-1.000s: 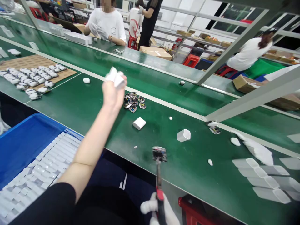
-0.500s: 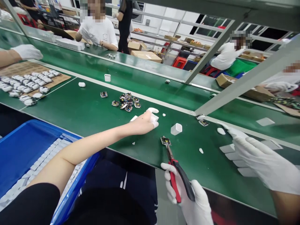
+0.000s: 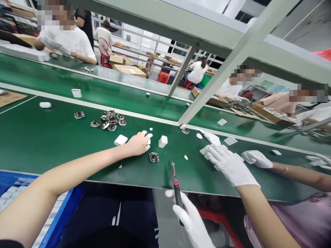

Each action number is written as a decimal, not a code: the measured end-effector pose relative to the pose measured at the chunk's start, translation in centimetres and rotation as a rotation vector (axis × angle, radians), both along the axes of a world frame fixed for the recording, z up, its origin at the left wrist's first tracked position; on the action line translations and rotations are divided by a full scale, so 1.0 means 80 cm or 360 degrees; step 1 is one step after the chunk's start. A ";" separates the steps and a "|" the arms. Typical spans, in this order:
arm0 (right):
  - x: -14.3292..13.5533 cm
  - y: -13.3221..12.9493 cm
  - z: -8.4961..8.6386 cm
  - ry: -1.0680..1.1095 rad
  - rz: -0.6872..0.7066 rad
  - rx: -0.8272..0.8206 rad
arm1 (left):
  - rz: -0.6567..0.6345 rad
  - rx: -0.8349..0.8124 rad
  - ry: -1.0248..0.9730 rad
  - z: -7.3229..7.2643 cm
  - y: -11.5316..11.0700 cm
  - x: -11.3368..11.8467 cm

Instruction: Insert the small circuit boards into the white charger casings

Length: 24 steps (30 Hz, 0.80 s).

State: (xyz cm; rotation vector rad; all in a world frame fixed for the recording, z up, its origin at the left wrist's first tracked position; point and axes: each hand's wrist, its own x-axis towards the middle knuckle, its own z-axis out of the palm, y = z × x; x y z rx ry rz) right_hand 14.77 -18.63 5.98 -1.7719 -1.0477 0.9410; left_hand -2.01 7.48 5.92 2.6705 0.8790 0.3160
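Note:
My left hand point(image 3: 139, 143), with white covers on its fingertips, is over the green work surface point(image 3: 64, 148). Its fingers are bent and apart, and I see nothing between them. A white case point(image 3: 120, 140) lies behind its wrist, and a white shell point(image 3: 163, 141) stands beyond the fingers. My gloved right hand point(image 3: 190, 217) is wrapped round red and black pliers point(image 3: 177, 193). Their tips point up over the surface and hold a tiny piece I cannot make out, if anything. A square circuit board point(image 3: 154, 157) lies left of the tips, touched by neither hand.
Several circuit boards point(image 3: 111, 120) are heaped at the left. A metal post point(image 3: 207, 93) rises from the table's middle strip. A co-worker's gloved hands point(image 3: 230, 165) reach in from the right over white plates. A blue bin point(image 3: 60, 220) stands below the table edge.
The view has swung to the right. The plier tips, earlier on the circuit board, are now apart from it, to its right. The co-worker's second hand and purple clothing have come into view.

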 end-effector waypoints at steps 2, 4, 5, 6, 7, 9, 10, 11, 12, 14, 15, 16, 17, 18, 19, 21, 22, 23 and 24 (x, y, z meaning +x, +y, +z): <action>-0.001 -0.006 -0.009 -0.0320 -0.0157 -0.0015 | 0.0002 0.0067 0.0049 -0.002 -0.002 0.000; 0.000 -0.008 -0.014 -0.0554 -0.0312 -0.0129 | 0.0005 0.0134 0.0068 -0.002 -0.006 -0.001; 0.004 -0.006 -0.015 -0.0694 -0.0398 -0.0165 | 0.0000 0.0174 0.0060 -0.001 -0.008 -0.003; 0.010 -0.004 -0.016 -0.0820 -0.0462 -0.0191 | -0.0013 0.0229 0.0037 0.000 -0.011 -0.005; 0.018 -0.001 -0.016 -0.0916 -0.0496 -0.0204 | -0.0044 0.0297 -0.0001 0.001 -0.014 -0.007; 0.037 0.006 -0.018 -0.1079 -0.0521 -0.0205 | -0.0166 0.0455 -0.0108 0.001 -0.023 -0.014; 0.046 0.009 -0.019 -0.1149 -0.0522 -0.0199 | -0.0248 0.0527 -0.0165 0.001 -0.028 -0.017; 0.054 0.012 -0.021 -0.1211 -0.0521 -0.0191 | -0.0337 0.0578 -0.0212 0.001 -0.034 -0.021; 0.060 0.015 -0.024 -0.1268 -0.0520 -0.0180 | -0.0419 0.0603 -0.0239 0.000 -0.040 -0.025; 0.067 0.021 -0.028 -0.1353 -0.0513 -0.0153 | -0.0546 0.0603 -0.0234 -0.001 -0.052 -0.031; 0.067 0.024 -0.030 -0.1380 -0.0510 -0.0139 | -0.0591 0.0579 -0.0203 -0.002 -0.058 -0.033; 0.066 0.028 -0.031 -0.1403 -0.0507 -0.0129 | -0.0624 0.0542 -0.0157 -0.003 -0.062 -0.034; 0.063 0.032 -0.032 -0.1418 -0.0501 -0.0121 | -0.0641 0.0495 -0.0102 -0.005 -0.066 -0.035; 0.060 0.036 -0.033 -0.1426 -0.0493 -0.0116 | -0.0643 0.0444 -0.0045 -0.006 -0.069 -0.036; 0.057 0.041 -0.034 -0.1430 -0.0483 -0.0108 | -0.0638 0.0395 0.0007 -0.008 -0.071 -0.035; 0.051 0.052 -0.036 -0.1450 -0.0466 -0.0098 | -0.0612 0.0324 0.0080 -0.011 -0.074 -0.034; 0.050 0.058 -0.037 -0.1464 -0.0462 -0.0093 | -0.0603 0.0300 0.0098 -0.012 -0.074 -0.033; 0.049 0.064 -0.037 -0.1480 -0.0453 -0.0085 | -0.0598 0.0279 0.0105 -0.013 -0.074 -0.031; 0.049 0.070 -0.038 -0.1496 -0.0441 -0.0077 | -0.0599 0.0260 0.0104 -0.013 -0.074 -0.030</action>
